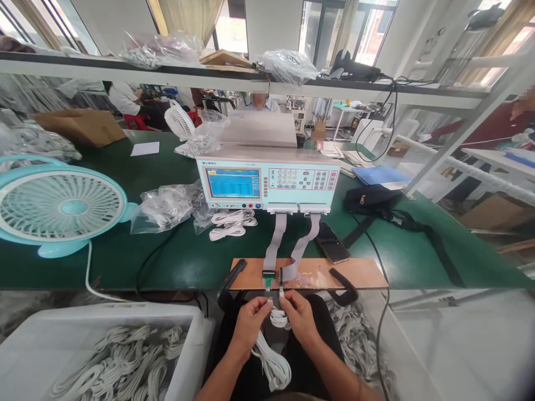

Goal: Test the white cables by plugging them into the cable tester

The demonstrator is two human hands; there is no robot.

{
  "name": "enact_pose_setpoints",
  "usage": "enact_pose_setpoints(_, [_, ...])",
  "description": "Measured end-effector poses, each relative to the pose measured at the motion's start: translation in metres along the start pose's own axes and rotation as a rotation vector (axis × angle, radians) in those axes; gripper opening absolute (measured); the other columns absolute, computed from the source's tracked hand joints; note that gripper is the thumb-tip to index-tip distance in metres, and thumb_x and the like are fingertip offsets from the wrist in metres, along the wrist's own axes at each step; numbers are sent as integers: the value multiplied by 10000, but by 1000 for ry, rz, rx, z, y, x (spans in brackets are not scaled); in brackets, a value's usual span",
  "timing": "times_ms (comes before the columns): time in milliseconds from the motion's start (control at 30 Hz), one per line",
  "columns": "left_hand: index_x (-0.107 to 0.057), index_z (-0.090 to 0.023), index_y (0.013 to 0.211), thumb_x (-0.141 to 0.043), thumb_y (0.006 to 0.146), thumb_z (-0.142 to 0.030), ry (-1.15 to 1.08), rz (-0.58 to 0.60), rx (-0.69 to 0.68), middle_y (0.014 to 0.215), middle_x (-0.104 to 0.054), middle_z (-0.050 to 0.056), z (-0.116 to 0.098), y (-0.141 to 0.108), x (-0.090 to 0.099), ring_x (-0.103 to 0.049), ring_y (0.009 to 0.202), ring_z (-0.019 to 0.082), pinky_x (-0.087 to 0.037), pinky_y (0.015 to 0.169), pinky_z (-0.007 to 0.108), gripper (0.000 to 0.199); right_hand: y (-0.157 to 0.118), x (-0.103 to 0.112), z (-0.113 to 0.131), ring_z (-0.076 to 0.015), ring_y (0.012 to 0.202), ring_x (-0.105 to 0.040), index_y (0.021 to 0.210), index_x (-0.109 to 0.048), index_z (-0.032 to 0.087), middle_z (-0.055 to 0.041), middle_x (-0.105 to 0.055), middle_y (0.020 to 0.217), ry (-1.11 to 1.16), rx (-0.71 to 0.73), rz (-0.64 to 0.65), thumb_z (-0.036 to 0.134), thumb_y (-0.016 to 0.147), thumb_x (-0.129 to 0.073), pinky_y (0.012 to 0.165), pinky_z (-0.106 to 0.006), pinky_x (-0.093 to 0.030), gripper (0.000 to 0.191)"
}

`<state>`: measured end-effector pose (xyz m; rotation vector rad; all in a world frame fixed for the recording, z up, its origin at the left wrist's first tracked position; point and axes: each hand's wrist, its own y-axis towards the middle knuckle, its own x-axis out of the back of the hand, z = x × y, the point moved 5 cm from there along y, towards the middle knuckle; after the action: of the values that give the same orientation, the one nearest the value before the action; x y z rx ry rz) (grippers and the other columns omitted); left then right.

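Observation:
My left hand (249, 321) and my right hand (297, 315) sit close together just below the front edge of the green table. Each pinches one end of a coiled white cable (272, 359), whose loops hang down between my forearms. The two plugs point up at small sockets (273, 277) on a brown board (334, 272) clamped to the table edge. Two grey ribbon cables (292, 239) run from the board up to a pale tester box (270, 179) with a blue screen.
A white bin (108, 351) of coiled white cables stands at lower left, more cables (359, 340) lie at lower right. A turquoise fan (58, 206), bagged cables (165, 207), a phone (332, 243) and a black bag (371, 199) rest on the table. People sit beyond.

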<state>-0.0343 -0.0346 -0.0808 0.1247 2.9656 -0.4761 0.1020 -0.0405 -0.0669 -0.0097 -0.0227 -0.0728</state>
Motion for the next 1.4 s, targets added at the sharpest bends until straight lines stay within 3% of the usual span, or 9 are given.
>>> enact_pose_setpoints(200, [-567, -138, 592, -557, 741, -406, 181, 175, -85, 539, -463, -47, -28, -3, -6, -387, 519, 82, -328, 517, 188, 307, 3, -5, 0, -86, 491, -377, 592, -531, 161, 51, -463, 512, 203, -193, 28, 385, 695, -618, 507, -224, -315, 262])
enact_pose_setpoints(300, [-539, -151, 601, -505, 778, -417, 239, 218, -82, 512, -405, -57, -30, -1, -6, -337, 487, 81, -286, 474, 189, 321, 3, -8, -3, -79, 477, -375, 604, -550, 155, 51, -477, 507, 328, -318, 7, 374, 656, -655, 497, -219, -298, 249])
enact_pose_setpoints(467, [-539, -153, 610, -509, 777, -404, 184, 77, -93, 499, -397, -58, -17, 5, 1, -311, 453, 74, -255, 442, 192, 303, 3, -11, -3, -64, 455, -333, 588, -573, 146, 57, -462, 475, 374, -354, -59, 355, 632, -674, 479, -210, -257, 237])
enact_pose_setpoints(733, [-514, -142, 557, -526, 773, -375, 144, -49, -162, 522, -398, -47, -6, 8, 1, -332, 509, 78, -274, 480, 193, 318, 4, -10, 1, -72, 483, -350, 624, -606, 141, 47, -478, 509, 348, -322, -23, 364, 643, -672, 497, -212, -270, 233])
enact_pose_setpoints(1033, [-566, -130, 581, -540, 768, -376, 136, -50, -206, 538, -443, -36, -12, 7, 0, -379, 541, 91, -311, 528, 201, 310, 4, -10, 2, -76, 495, -350, 626, -610, 143, 47, -469, 512, 324, -305, 6, 382, 670, -654, 503, -211, -272, 248])
enact_pose_setpoints(1267, [-675, -132, 791, -570, 734, -418, -45, -121, -124, 634, -598, 12, -4, 3, -8, -509, 637, 148, -399, 594, 221, 310, 4, -10, 8, -85, 496, -364, 588, -574, 151, 50, -462, 498, 327, -322, -15, 392, 638, -674, 521, -219, -300, 267])
enact_pose_setpoints(1400, [-660, -126, 716, -585, 722, -429, -59, -154, -130, 579, -568, 0, 1, 3, -9, -484, 577, 130, -379, 552, 213, 312, 4, -12, 9, -93, 512, -380, 605, -575, 150, 43, -477, 523, 324, -320, 7, 399, 647, -664, 531, -220, -313, 268])
